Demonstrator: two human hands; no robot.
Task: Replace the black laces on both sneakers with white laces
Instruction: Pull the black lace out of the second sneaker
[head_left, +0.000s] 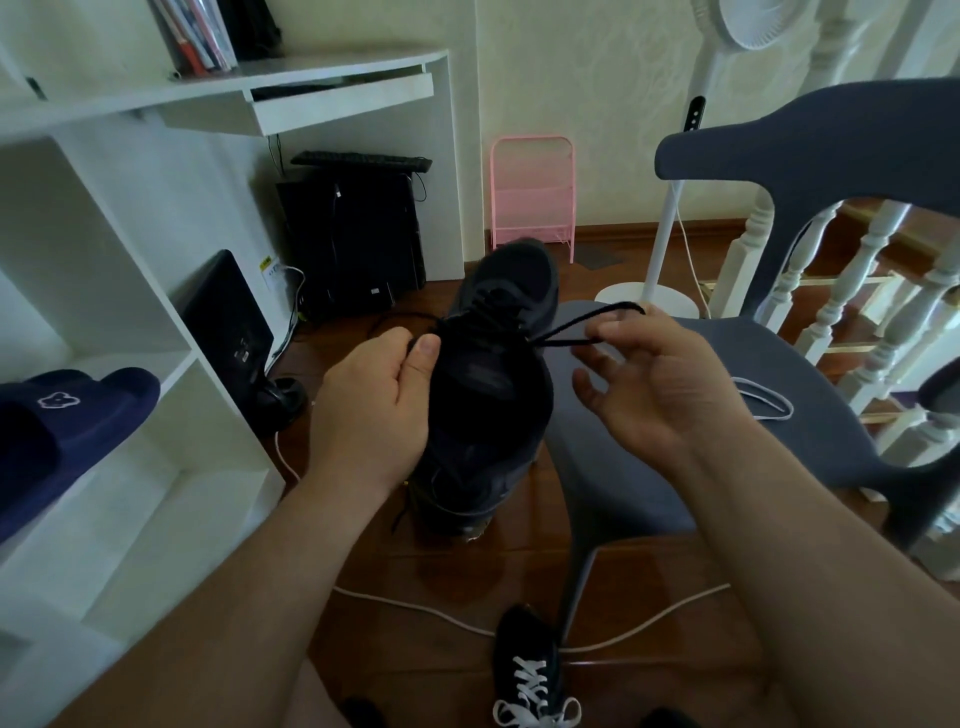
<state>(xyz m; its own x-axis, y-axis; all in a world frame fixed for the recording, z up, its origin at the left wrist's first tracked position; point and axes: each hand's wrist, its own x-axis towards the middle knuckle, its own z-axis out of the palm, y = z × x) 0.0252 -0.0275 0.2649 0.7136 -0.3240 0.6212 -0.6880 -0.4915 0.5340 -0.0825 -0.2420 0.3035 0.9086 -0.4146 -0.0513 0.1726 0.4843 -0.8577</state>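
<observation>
A dark sneaker with black laces is held up in mid-view, toe pointing away. My left hand grips its left side, thumb at the tongue's edge. My right hand pinches a loop of the black lace and holds it out to the right of the eyelets. A second dark sneaker with white laces stands on the floor at the bottom. A loose white lace lies on the grey chair seat.
The grey chair's back rises at the right, before white banisters. A white shelf unit with a navy slipper fills the left. A white cable crosses the wooden floor. A fan stand and a pink rack stand behind.
</observation>
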